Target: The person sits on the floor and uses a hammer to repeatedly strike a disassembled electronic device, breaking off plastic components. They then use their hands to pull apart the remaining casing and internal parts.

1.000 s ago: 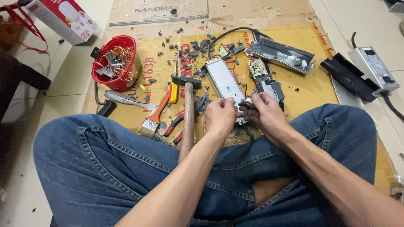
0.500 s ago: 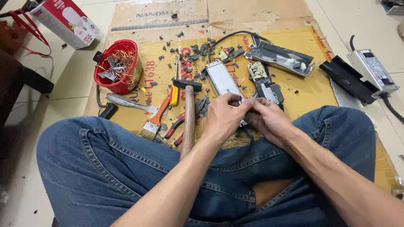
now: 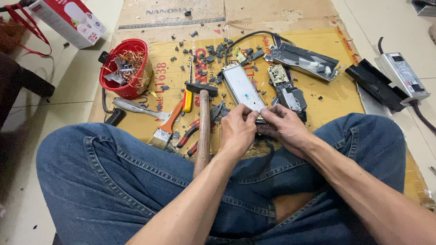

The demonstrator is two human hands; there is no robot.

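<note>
Left hand and right hand meet fingertip to fingertip, both pinched on a small dark part between them; neither nearer; its long axis hidden.

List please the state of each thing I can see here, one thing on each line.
Left hand: pinching a small part, mostly hidden.
Right hand: gripping the same part.
Hammer: lying flat, untouched.
Brush: lying flat.
Pliers: lying shut, as far as I can tell.
Red bowl: upright, filled with copper wire.
Metal case: opened, insides exposed.
Circuit board: taken out, loose.
</note>
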